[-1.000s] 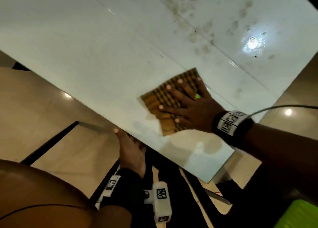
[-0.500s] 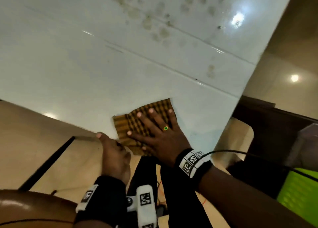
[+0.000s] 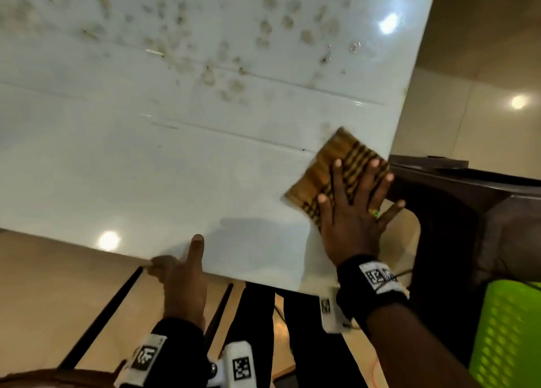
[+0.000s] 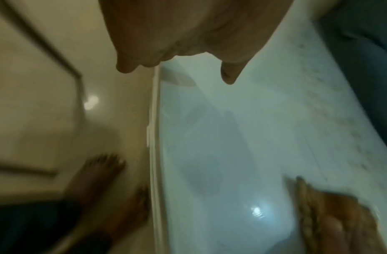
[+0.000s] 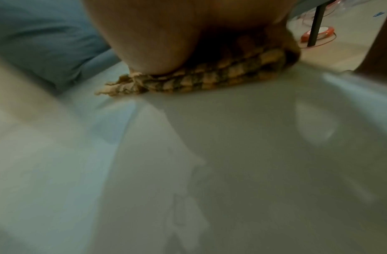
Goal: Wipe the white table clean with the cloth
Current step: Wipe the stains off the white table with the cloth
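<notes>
The white table (image 3: 146,168) has many brown smudges (image 3: 234,86) across its far half. A folded brown checked cloth (image 3: 322,165) lies at the table's right edge. My right hand (image 3: 360,188) presses flat on it with fingers spread, and the little finger hangs past the edge. The right wrist view shows the cloth (image 5: 210,77) bunched under my palm. My left hand (image 3: 181,259) holds the table's near edge, thumb on top and fingers off the rim. In the left wrist view my left hand (image 4: 177,56) straddles that rim, with the cloth (image 4: 331,216) blurred further along.
A dark brown piece of furniture (image 3: 468,200) stands just past the table's right edge. A bright green perforated basket (image 3: 509,329) is at lower right. Black table legs (image 3: 99,317) and my bare feet (image 4: 97,173) are on the beige tiled floor below.
My right hand has slid the cloth from the table's near edge rightward to the right edge. My left hand stays on the near edge, thumb now laid further onto the top.
</notes>
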